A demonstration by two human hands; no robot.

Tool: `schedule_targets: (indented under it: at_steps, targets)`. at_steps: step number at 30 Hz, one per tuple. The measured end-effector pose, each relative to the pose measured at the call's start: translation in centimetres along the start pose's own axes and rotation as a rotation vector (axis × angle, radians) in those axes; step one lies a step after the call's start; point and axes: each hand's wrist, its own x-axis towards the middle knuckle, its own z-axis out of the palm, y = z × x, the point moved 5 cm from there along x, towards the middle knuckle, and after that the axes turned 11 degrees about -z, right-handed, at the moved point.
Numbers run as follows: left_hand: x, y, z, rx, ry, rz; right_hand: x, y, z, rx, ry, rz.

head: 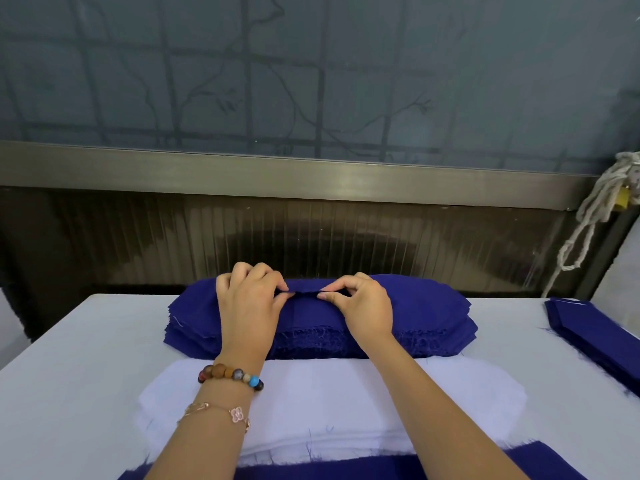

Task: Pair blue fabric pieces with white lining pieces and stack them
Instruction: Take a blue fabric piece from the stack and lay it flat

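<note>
A thick stack of dark blue fabric pieces (426,313) lies across the far middle of the table. Both hands are on top of it. My left hand (250,299) and my right hand (363,306) each pinch the far edge of the top blue piece between thumb and fingertips, lifting a small fold between them. Nearer to me lies a stack of white lining pieces (329,400) under my forearms. A further blue layer (363,467) shows at the bottom edge, beneath the white stack.
The table (76,368) has a pale grey-white top. Another pile of blue pieces (595,330) lies at the right edge. Behind the table runs a dark ribbed wall panel with a metal rail (311,178). A knotted white cord (588,216) hangs at the right.
</note>
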Motion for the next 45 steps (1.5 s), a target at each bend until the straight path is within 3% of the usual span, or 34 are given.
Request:
schedule_targets:
  at_steps: [7,14,18,25,30,34,38,45]
  targets:
    - [0.2,-1.0,0.9,0.052,-0.08,-0.107,0.3,0.3,0.2,-0.159,-0.087,-0.019]
    - [0.4,-2.7,1.9,0.015,-0.217,-0.319,2.8,2.2,-2.2,-0.167,-0.474,0.117]
    - [0.4,-2.8,2.1,0.074,-0.258,-0.342,2.8,4.6,-5.7,-0.187,-0.571,0.247]
    - [2.0,-5.7,0.9,0.082,-0.406,-0.435,1.7,9.3,-11.2,-0.196,-0.424,0.469]
    - [3.1,-10.3,-0.5,-0.177,-0.499,-0.531,1.4,10.5,-12.2,-0.168,-0.299,0.502]
    - [3.1,-11.6,-1.3,-0.341,-0.42,-0.559,0.7,11.3,-13.0,-0.154,-0.148,0.529]
    - [3.2,-12.1,-1.9,-0.268,-0.271,-0.555,-0.2,11.8,-13.3,-0.193,-0.004,0.467]
    - [3.0,-12.7,-1.4,-0.405,-0.252,-0.618,-0.4,10.2,-13.0,-0.454,0.054,0.196]
